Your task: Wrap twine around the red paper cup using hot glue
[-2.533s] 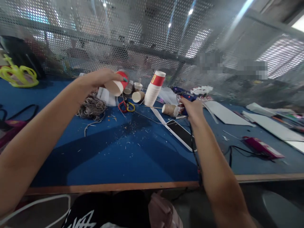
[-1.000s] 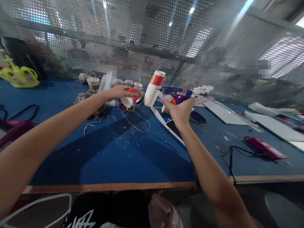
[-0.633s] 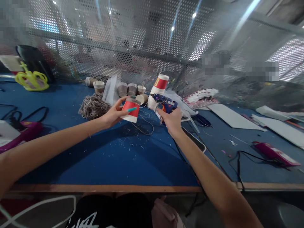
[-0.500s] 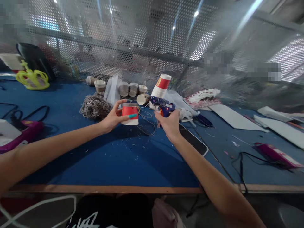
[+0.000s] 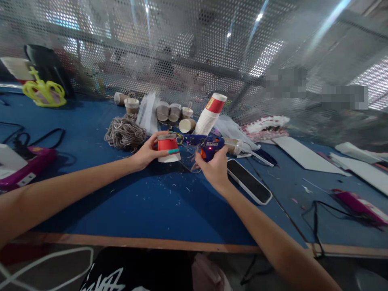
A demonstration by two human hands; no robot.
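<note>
My left hand (image 5: 150,151) is closed round a red and white paper cup (image 5: 168,156), held upside down with grey cord wound about its upper end. In my right hand (image 5: 216,163) is a dark blue glue gun (image 5: 201,142) with a glowing red light. Its nozzle points left and comes close to the cord-wrapped end of the cup; whether they touch I cannot tell. Loose cord trails between the two hands. To the left of the cup lies a bundle of grey cord (image 5: 125,133). A tall stack of paper cups (image 5: 211,114) leans behind the glue gun.
Several cord-wrapped cups (image 5: 163,110) line the back of the blue table (image 5: 136,214). A phone (image 5: 249,181) lies right of my right hand. White boards (image 5: 309,155) and a purple power strip (image 5: 359,205) are farther right. A yellow crown-shaped piece (image 5: 45,92) stands far left.
The glue gun has moved left, bringing its nozzle close to the cup's cord-wrapped end. My left hand still holds the cup. The view has shifted slightly.
</note>
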